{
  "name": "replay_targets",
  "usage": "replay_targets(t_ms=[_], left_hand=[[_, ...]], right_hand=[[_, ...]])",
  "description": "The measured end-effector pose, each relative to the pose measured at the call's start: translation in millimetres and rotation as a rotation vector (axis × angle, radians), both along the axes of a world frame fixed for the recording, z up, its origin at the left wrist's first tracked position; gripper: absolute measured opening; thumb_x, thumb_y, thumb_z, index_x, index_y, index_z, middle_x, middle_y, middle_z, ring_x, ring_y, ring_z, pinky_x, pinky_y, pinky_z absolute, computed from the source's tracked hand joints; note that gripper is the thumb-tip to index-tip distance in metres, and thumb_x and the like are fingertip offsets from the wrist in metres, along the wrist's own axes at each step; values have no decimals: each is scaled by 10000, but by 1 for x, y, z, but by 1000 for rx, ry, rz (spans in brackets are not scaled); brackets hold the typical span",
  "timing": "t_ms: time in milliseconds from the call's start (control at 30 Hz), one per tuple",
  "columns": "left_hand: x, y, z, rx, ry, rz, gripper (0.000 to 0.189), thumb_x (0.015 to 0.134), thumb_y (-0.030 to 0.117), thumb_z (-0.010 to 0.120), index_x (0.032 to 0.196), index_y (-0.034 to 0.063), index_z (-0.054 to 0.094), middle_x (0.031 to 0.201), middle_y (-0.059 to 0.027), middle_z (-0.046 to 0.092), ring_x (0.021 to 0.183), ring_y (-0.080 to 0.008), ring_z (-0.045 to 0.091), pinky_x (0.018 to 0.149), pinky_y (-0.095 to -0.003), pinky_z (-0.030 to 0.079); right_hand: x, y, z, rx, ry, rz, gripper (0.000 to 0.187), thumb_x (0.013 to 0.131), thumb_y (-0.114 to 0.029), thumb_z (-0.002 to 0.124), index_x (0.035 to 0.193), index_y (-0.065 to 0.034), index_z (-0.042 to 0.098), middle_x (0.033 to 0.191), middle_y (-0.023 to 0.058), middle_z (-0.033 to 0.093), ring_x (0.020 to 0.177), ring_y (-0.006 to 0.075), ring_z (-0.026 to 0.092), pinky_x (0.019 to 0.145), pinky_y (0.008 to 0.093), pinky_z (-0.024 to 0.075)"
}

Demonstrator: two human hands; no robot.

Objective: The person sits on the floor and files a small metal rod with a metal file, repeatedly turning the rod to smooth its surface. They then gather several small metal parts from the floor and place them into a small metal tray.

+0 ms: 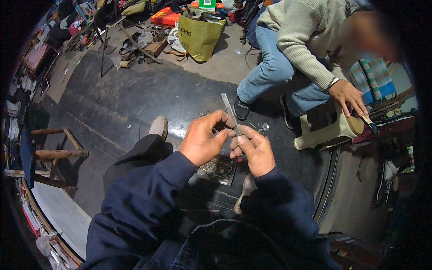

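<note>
A thin, flat metal strip (228, 107) points up and away from me. My right hand (258, 152) pinches its lower end between thumb and fingers. Close beside it, my left hand (206, 136) has its thumb and forefinger curled in towards the strip; whether anything sits between those fingertips is hidden. Below the hands, on the dark floor, lie a clear plastic bag (206, 168) and a flat tray (228, 180) with small metal bits. A small red thing (240, 159) shows under my right fingers. Beyond them is a round metal disc (265, 127) among small loose parts.
Opposite me sits a person in a knit sweater (303, 50), one hand (349, 98) on a pale plastic stool (324, 130) lying on its side. A yellow-green tote bag (200, 37) stands at the back. To the left are a wooden stool (62, 154) and a metal-legged stand (136, 42).
</note>
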State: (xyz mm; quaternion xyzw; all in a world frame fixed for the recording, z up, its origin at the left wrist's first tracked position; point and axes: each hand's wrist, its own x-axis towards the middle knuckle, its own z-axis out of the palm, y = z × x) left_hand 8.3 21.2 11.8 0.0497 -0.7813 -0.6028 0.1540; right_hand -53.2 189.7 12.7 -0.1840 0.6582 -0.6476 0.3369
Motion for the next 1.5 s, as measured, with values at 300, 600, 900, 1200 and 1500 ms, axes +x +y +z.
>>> replay_targets(t_ms=[300,600,900,1200,1500], left_hand=[[2,6,-4,39,-53,2,138,852,18,673,976,-22,627,880,-87,699,817,-129,662,761,-284,523],[6,8,1,78,-62,70,111,882,19,626,983,-28,628,875,-64,692,833,-109,652,764,-271,518],[9,5,7,182,-138,130,129,880,20,625,999,-21,651,870,-44,689,795,-93,640,727,-259,520],[11,9,8,168,-88,122,126,897,25,615,1008,-23,653,878,-45,686,779,-97,637,714,-265,522],[12,8,9,239,-87,127,129,918,18,600,1026,-21,659,909,-41,684,782,-98,635,712,-259,527]], right_hand=[[9,1,-8,212,300,-41,232,1019,-139,457,1191,-1,527,725,19,542,617,99,521,593,262,461],[7,-3,-8,306,596,-102,153,968,-157,531,1033,-24,572,754,232,615,712,417,627,618,430,464],[2,-5,-14,396,583,-136,237,999,-232,566,922,-12,609,625,33,575,543,91,537,522,252,438],[4,-10,-21,263,364,-136,266,1027,-234,501,954,-9,622,690,12,574,587,71,518,557,238,448],[2,-8,-16,220,488,-252,357,962,-309,623,786,2,621,615,89,577,589,110,513,554,319,426]])
